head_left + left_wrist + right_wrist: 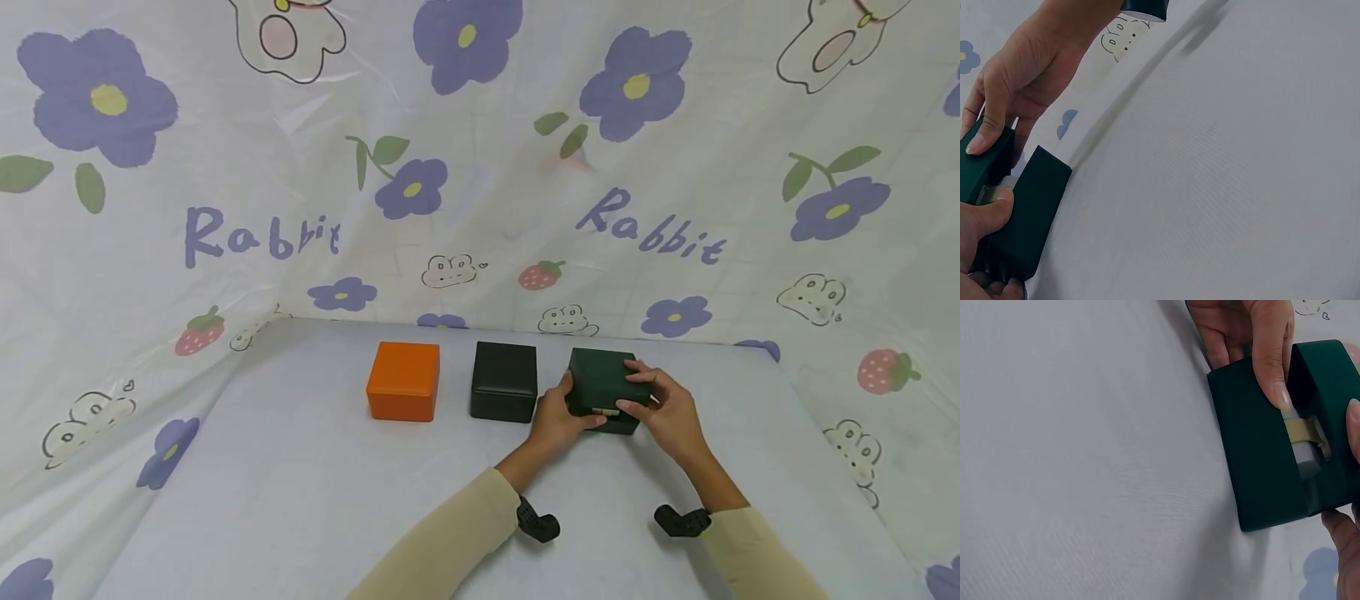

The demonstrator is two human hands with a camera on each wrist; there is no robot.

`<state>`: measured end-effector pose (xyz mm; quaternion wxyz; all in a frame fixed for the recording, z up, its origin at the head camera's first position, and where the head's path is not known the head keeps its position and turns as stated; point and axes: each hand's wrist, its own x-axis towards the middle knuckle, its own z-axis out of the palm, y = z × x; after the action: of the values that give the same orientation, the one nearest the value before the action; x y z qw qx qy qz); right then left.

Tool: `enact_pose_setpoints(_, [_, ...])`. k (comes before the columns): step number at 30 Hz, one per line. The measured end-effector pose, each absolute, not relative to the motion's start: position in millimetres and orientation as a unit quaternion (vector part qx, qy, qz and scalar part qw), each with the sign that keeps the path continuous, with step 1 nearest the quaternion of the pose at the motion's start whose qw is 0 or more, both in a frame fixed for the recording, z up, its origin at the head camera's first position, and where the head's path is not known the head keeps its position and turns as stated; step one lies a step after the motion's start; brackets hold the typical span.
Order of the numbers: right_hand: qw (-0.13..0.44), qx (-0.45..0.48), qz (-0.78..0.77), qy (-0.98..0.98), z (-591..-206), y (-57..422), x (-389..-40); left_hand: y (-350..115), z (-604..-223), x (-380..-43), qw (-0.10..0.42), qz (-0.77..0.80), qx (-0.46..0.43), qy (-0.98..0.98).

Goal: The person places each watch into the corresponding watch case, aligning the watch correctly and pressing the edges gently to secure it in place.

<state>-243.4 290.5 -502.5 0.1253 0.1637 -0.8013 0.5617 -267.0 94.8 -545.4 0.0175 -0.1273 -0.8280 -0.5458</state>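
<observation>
A dark green hinged box (603,375) stands at the right end of a row, its lid partly raised. My left hand (553,423) holds the lower half, with the thumb along the front edge. On the lid, my right hand (673,417) grips the right side with thumb and fingers. Through the gap in the right wrist view shows a gold-coloured band with a clasp (1307,432) around a pale cushion (1305,456). The lid (984,164) tilts away from the base (1034,215) in the left wrist view.
A black box (504,383) sits left of the green one, lid down. Farther left is an orange box (403,382), lid down too. They stand on a white tabletop (300,500), with a patterned white cloth (480,208) hanging behind and at the sides.
</observation>
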Motion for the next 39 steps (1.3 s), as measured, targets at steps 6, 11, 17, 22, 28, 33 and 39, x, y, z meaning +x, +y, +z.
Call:
enact_pose_setpoints(6, [0.131,0.161,0.563,-0.8,-505.4,291.6,-239.8,96.6,-546.0,-265.3,0.021,-0.538,-0.134,-0.832])
enact_pose_setpoints(11, [0.135,0.159,0.553,-0.807,-508.8,292.8,-237.9,95.4,-547.5,-264.5,0.027,-0.526,-0.145,-0.838])
enact_pose_setpoints(17, [0.126,0.155,0.538,-0.819,-513.3,290.2,-237.9,90.2,-546.6,-265.9,0.041,-0.516,-0.147,-0.843])
enact_pose_setpoints(22, [0.129,0.147,0.519,-0.832,-514.3,288.2,-237.0,88.5,-546.9,-267.9,0.047,-0.503,-0.153,-0.849])
enact_pose_setpoints(28, [0.123,0.142,0.515,-0.836,-516.8,287.3,-234.2,88.1,-548.2,-266.7,0.033,-0.504,-0.144,-0.851])
enact_pose_setpoints(33, [0.126,0.146,0.502,-0.843,-518.3,290.4,-235.2,87.2,-550.6,-264.4,0.016,-0.533,-0.153,-0.832])
enact_pose_setpoints(39, [0.112,0.148,0.489,-0.852,-508.9,293.8,-232.1,84.7,-547.2,-256.7,-0.012,-0.573,-0.174,-0.801])
